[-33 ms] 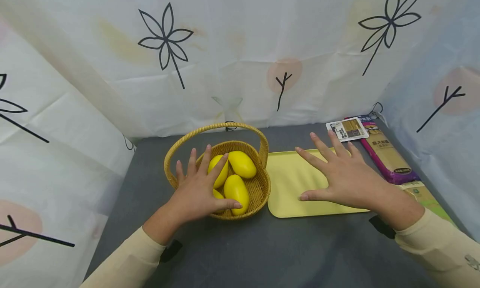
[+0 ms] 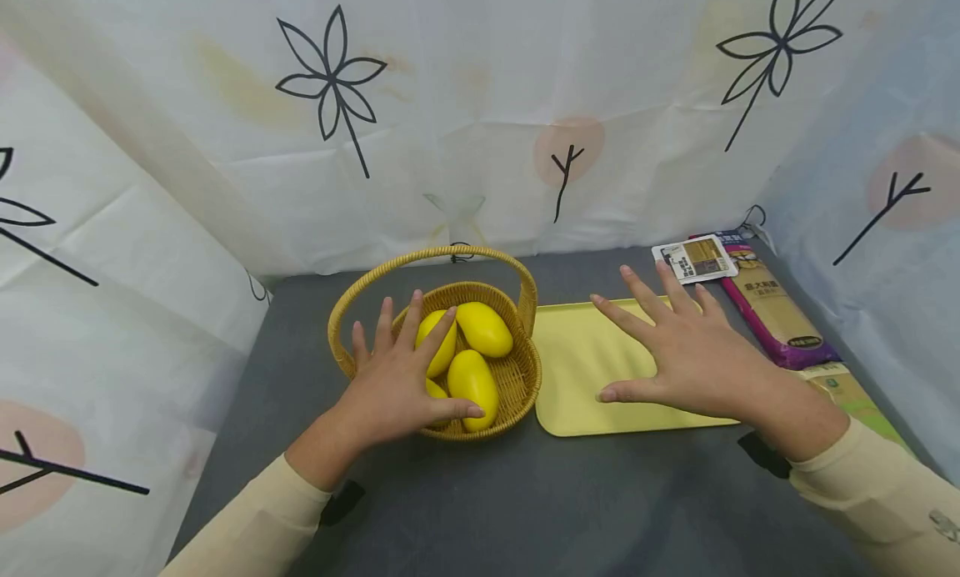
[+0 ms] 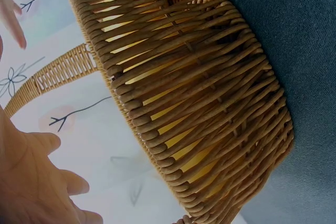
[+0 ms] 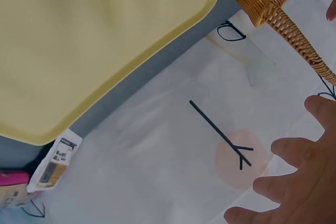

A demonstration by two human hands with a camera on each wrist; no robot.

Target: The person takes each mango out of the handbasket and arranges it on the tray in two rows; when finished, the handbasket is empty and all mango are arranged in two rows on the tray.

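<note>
My left hand [image 2: 393, 385] hovers over the near left side of a wicker basket [image 2: 525, 393], fingers spread and holding nothing. Inside the basket lie several smooth yellow mangoes [image 2: 474, 387], some partly covered by this hand. The left wrist view looks at the woven basket wall [image 3: 184, 87] from the side, with yellow showing through the slats. Over a pale yellow tray [image 2: 585, 368], my right hand [image 2: 690, 352] is also spread wide with nothing in it. In the right wrist view its fingers lie at the right edge, apart from the tray [image 4: 105, 51].
The basket's arched handle [image 2: 450, 250] rises above its rim. Right of the tray lie a purple and tan packet [image 2: 776, 302], a small white packet [image 2: 696, 260] and a green packet [image 2: 855, 393]. Patterned cloth [image 2: 465, 102] encloses the grey table [image 2: 480, 510] at the back and sides.
</note>
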